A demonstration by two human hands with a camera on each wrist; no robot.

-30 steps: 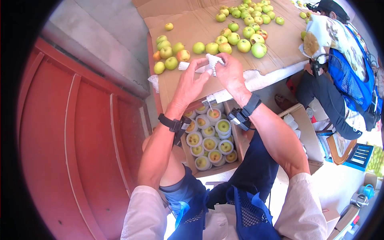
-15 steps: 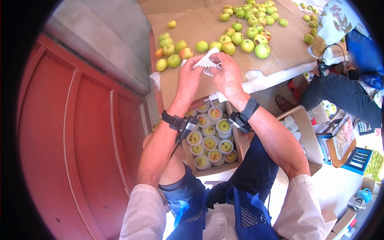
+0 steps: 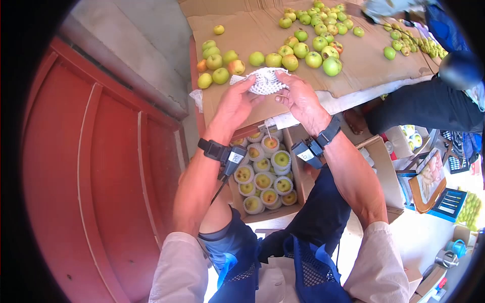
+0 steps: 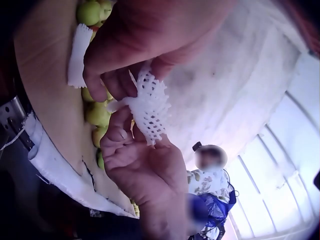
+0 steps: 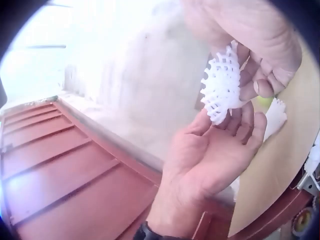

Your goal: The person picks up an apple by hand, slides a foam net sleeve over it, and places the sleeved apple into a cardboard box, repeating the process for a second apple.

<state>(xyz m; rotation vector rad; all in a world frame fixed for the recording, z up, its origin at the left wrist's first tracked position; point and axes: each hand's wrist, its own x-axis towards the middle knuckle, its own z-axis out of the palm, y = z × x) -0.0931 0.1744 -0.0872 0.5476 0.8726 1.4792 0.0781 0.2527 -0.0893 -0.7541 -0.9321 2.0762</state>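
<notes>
I have the fingers of my left hand (image 3: 236, 103) and right hand (image 3: 303, 98) pinching opposite sides of the white foam mesh net (image 3: 267, 81), thumbs above, over the near side of the cardboard-covered desk (image 3: 273, 33) and just short of the green-and-yellow apples (image 3: 332, 66). I'd judge this a spreading-open step, best done with a light, even pull and both thumbs near the rim, since the thin strands could tear. Compared with half a second ago, the net has gone from a raised peak to a wider, flatter spread, and my right wrist sits farther out.
</notes>
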